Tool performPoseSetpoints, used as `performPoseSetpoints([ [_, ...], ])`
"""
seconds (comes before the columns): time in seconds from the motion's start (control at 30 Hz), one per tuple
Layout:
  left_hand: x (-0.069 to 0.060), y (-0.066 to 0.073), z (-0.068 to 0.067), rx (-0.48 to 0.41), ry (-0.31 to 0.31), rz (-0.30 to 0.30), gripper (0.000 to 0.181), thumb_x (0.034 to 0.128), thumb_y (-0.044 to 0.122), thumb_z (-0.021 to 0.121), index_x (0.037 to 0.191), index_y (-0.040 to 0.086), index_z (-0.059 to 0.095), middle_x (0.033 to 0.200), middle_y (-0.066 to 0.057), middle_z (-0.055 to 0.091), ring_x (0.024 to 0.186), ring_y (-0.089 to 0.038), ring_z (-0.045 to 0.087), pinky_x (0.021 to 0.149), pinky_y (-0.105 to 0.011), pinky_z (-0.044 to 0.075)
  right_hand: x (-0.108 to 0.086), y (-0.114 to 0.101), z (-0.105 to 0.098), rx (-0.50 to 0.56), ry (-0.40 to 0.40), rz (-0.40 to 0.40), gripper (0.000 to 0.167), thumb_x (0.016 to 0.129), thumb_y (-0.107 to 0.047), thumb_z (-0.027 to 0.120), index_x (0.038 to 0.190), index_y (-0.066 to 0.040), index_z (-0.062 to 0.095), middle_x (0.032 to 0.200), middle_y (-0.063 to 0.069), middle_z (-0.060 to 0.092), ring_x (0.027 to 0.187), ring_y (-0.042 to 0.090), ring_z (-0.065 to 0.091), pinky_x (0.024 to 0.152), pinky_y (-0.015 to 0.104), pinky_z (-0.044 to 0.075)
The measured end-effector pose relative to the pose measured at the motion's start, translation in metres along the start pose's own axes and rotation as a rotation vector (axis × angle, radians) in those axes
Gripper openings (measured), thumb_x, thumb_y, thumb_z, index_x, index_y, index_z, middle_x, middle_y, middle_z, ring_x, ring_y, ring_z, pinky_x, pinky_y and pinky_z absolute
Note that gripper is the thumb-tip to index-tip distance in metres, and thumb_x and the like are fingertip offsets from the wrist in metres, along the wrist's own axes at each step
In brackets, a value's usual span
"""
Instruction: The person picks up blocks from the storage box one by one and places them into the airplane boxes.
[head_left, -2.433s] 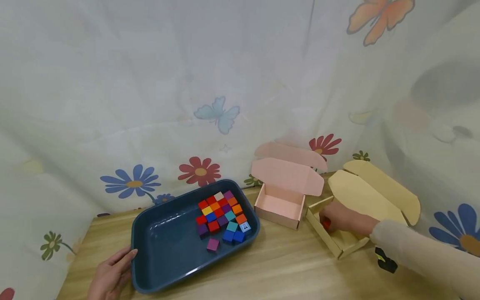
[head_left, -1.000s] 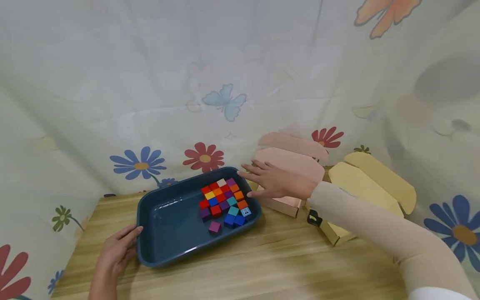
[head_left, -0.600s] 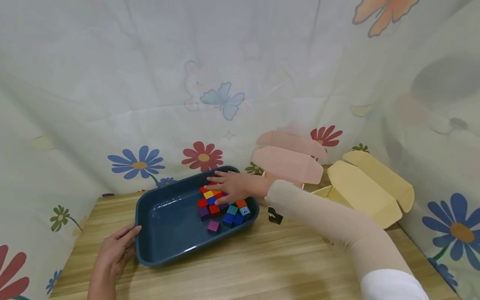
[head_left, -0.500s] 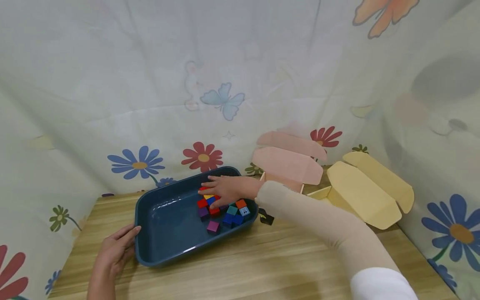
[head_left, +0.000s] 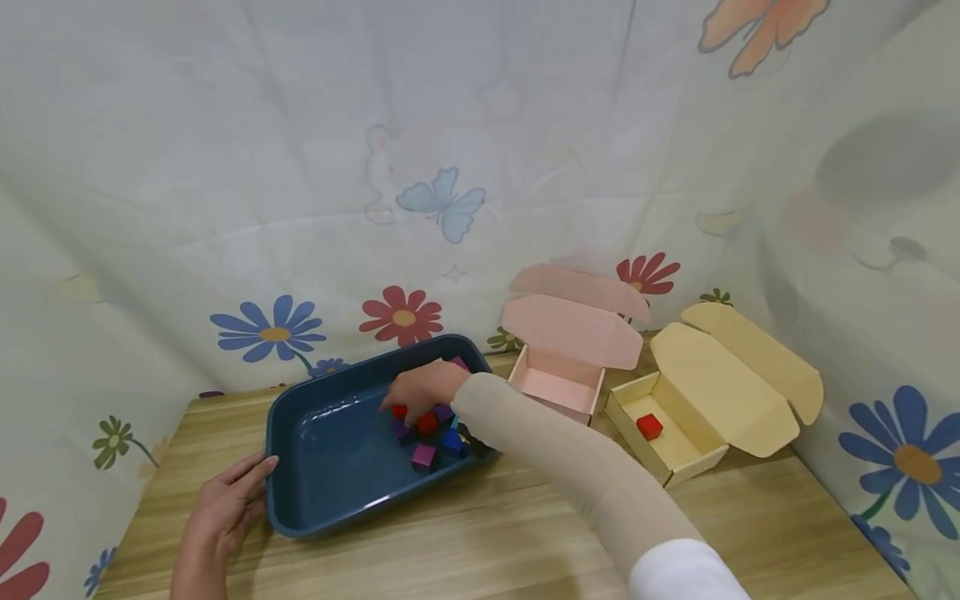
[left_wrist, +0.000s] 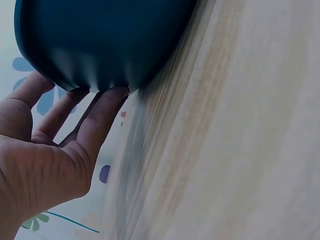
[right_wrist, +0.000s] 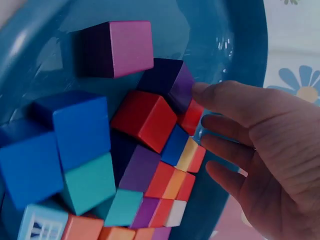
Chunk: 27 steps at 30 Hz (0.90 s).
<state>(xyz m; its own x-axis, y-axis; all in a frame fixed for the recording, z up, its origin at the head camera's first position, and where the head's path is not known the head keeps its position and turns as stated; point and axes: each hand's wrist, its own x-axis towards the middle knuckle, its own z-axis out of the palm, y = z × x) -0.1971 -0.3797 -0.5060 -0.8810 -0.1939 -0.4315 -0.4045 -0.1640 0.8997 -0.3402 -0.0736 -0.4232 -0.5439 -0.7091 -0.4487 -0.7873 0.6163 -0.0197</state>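
Observation:
A dark blue tray (head_left: 337,492) holds several coloured cubes, crowded toward its right end. At its left end, my left hand (head_left: 225,508) touches the outer wall and rim, fingertips against it in the left wrist view. My right hand (head_left: 423,387) reaches into the tray over the cubes. Its thumb and fingertips are around a small red cube (right_wrist: 191,117) at the edge of the group, beside a dark purple cube (right_wrist: 167,82). Firm contact there cannot be made out. Near them lie another red cube (right_wrist: 145,120) and a magenta cube (right_wrist: 132,48).
Right of the tray stand two open-lidded cardboard boxes: a pink box (head_left: 558,387) and a yellow box (head_left: 678,437). A single red cube (head_left: 649,427) lies inside the yellow one. A flowered cloth (head_left: 337,167) hangs behind the wooden table (head_left: 480,542).
My right hand has moved left from the yellow box into the tray, and a red cube now lies in that box. My left hand stays at the tray's end.

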Motion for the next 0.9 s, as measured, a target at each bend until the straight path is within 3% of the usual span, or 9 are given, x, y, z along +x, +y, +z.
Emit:
performPoseSetpoints([
  [0.13, 0.0, 0.0, 0.0, -0.013, -0.009, 0.004, 0.015, 0.088, 0.028, 0.083, 0.089, 0.039, 0.072, 0.097, 0.013, 0.073, 0.092, -0.007, 0.071, 0.081, -0.032, 0.06, 0.007, -0.001, 0.002, 0.031, 0.014, 0.046, 0.052, 0.095, -0.037, 0.074, 0.143, -0.042, 0.057, 0.132, -0.013, 0.061, 0.117, 0.014, 0.052, 0.105, 0.061, 0.042],
  [0.43, 0.0, 0.0, 0.001, -0.016, -0.015, 0.009, 0.016, 0.0892, 0.026, 0.081, 0.087, 0.04, 0.073, 0.095, 0.014, 0.074, 0.092, -0.007, 0.071, 0.081, -0.033, 0.06, 0.009, -0.004, 0.002, 0.068, 0.014, 0.078, 0.042, 0.086, -0.036, 0.083, 0.124, -0.046, 0.07, 0.102, -0.02, 0.064, 0.102, 0.011, 0.053, 0.101, 0.056, 0.041],
  [0.57, 0.001, 0.0, 0.001, -0.011, -0.006, 0.008, 0.015, 0.0889, 0.027, 0.082, 0.087, 0.04, 0.073, 0.095, 0.013, 0.074, 0.092, -0.007, 0.072, 0.08, -0.033, 0.06, 0.008, -0.006, 0.001, 0.073, 0.017, 0.084, 0.036, 0.084, -0.035, 0.085, 0.118, -0.042, 0.074, 0.099, -0.019, 0.065, 0.1, 0.012, 0.054, 0.098, 0.056, 0.042],
  [0.9, 0.002, 0.0, -0.001, -0.025, 0.002, -0.017, 0.016, 0.0883, 0.026, 0.082, 0.086, 0.039, 0.074, 0.095, 0.013, 0.075, 0.091, -0.008, 0.072, 0.081, -0.033, 0.06, 0.012, -0.009, 0.002, 0.068, 0.047, 0.009, 0.037, 0.082, -0.033, 0.086, 0.118, -0.03, 0.077, 0.101, -0.013, 0.067, 0.096, 0.01, 0.056, 0.084, 0.037, 0.047],
])
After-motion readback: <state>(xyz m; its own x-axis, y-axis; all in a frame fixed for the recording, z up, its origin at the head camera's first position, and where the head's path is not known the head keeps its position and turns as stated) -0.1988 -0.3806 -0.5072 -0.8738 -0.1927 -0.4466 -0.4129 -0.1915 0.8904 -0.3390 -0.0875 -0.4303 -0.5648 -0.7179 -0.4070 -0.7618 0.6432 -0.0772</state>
